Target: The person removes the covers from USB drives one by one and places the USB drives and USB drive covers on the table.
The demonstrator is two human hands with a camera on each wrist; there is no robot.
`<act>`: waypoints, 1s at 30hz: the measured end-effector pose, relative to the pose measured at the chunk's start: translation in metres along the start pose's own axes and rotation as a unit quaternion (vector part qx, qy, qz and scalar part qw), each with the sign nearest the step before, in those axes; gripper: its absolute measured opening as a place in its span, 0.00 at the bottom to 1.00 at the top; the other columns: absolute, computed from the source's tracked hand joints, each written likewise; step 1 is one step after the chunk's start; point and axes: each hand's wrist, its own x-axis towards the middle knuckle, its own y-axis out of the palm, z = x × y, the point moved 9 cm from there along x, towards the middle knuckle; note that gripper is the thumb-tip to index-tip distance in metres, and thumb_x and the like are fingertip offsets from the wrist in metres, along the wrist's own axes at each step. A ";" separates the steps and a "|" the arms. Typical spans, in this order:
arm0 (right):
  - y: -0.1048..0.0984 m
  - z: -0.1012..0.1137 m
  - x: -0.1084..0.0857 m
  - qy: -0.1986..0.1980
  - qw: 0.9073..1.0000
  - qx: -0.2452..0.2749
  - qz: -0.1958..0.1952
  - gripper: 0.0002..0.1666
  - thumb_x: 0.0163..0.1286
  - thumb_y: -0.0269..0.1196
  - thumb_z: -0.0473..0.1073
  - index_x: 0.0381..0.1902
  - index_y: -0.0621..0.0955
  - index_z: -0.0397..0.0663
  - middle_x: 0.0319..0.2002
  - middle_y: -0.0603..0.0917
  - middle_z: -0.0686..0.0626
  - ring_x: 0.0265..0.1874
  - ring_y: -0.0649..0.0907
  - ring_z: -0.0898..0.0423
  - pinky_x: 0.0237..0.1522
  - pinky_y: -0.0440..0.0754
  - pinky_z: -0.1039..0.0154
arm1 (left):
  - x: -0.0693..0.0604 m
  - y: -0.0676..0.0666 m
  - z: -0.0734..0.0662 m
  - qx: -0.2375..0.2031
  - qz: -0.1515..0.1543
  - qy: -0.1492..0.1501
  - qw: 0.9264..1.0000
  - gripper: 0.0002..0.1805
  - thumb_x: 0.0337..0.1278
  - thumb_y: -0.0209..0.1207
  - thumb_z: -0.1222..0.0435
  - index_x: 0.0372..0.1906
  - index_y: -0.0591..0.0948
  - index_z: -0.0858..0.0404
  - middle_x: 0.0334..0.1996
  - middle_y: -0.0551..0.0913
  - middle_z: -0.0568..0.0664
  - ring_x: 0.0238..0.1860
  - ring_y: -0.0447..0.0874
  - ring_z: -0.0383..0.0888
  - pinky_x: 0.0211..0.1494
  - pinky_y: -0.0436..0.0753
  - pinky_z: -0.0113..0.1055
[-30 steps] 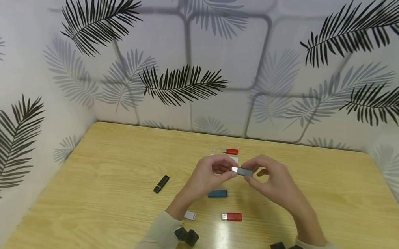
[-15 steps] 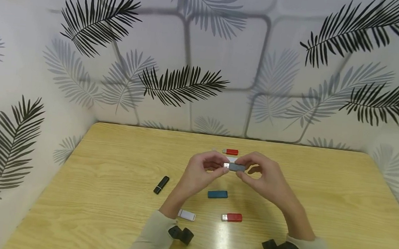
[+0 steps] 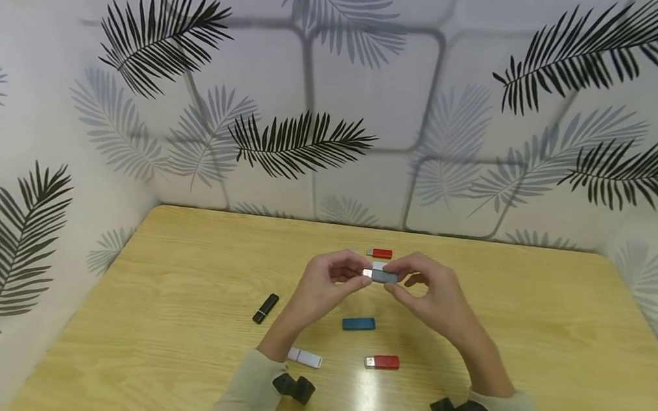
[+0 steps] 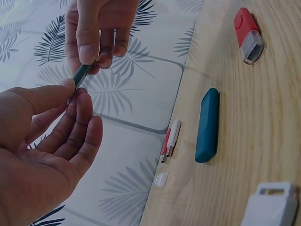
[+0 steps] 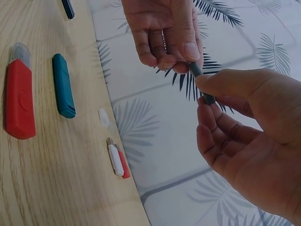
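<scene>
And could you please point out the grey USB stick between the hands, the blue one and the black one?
Grey USB stick (image 3: 383,277): head view, middle of its grey body.
Blue USB stick (image 4: 207,125): left wrist view, middle of its casing.
Black USB stick (image 3: 266,308): head view, near its middle.

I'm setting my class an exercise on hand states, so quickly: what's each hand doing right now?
Left hand: closed, pinching the grey USB stick at its silver end.
Right hand: closed, pinching the same stick's other end.
</scene>
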 end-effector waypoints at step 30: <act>0.005 0.005 0.000 -0.054 0.998 -0.035 0.000 0.15 0.61 0.73 0.28 0.44 0.86 0.46 0.41 0.86 0.55 0.37 0.84 0.58 0.39 0.86 0.57 | 0.001 -0.004 0.002 0.044 0.014 0.007 0.999 0.08 0.63 0.68 0.71 0.45 0.86 0.65 0.39 0.87 0.52 0.38 0.87 0.43 0.46 0.87 0.50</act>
